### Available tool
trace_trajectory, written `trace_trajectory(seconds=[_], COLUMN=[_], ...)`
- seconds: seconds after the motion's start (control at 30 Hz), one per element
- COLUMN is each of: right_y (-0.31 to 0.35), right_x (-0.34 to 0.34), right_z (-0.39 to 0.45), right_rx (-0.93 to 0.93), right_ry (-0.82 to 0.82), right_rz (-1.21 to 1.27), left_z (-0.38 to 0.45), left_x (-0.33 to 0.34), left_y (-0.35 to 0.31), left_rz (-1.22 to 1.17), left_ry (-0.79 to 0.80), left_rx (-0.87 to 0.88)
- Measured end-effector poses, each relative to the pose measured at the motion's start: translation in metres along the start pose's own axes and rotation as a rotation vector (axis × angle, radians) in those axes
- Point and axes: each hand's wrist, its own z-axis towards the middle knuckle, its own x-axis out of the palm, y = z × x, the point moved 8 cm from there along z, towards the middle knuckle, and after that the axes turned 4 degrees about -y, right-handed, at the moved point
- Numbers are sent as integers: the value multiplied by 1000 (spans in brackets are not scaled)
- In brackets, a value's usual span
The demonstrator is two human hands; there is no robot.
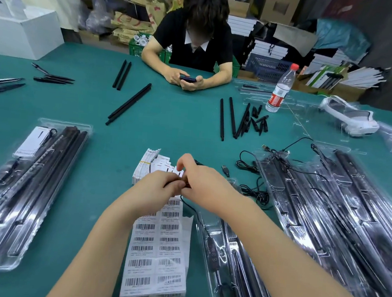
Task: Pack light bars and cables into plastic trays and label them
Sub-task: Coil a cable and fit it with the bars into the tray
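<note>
1. Green felt table (96,154) carried everything; both hands met at centre, over the top of the barcode label sheet (158,251).
2. Left hand (157,188): fingers curled, pinching something small and dark against the right hand's fingers (item too covered to identify).
3. Right hand (201,184): thumb and forefinger curled, pinching at the same spot; a thin black cable (190,206) ran out from under it toward the tray below.
4. Label sheet showed two columns of barcodes; top rows were hidden by the left wrist, text too small to read.
5. White card stack (151,166) sat just beyond the hands, partly covered by them.
6. Clear plastic trays with light bars: one at left (22,193), closed, with a white card inside; one under the right forearm (224,256), cut off at the bottom edge, holding bars and an inline controller; a glare-heavy overlapping pile at right (338,206) (count unclear, at least two).
7. Loose USB cables (247,166) lay tangled between the hands and the right pile.
8. Loose black bars (130,104) lay mid-table: two pairs at centre, more at right with short pieces.
9. Far side: a person (194,42) holding a phone, one water bottle (280,89), one white headset (350,116).
</note>
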Motion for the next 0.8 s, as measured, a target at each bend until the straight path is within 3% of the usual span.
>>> trace_trajectory(seconds=[0.17,0.27,0.5,0.67,0.8], right_y=[-25,-29,-31,-39,-45], right_x=[13,26,26,31,28], right_z=[-12,-14,-9,-9,-12], right_rx=[235,316,360,333,330], right_ry=[-36,-63,-159,-1,-110], right_rz=[430,555,562,316,347], left_z=[6,9,8,7,9], left_x=[-2,-4,-12,-17,-4], left_y=[16,24,32,30,26], left_rz=[15,34,5,-205,-365], left_ry=[-34,-74,-90,-115,-93], left_rx=[-69,-109,-111,-70,-101])
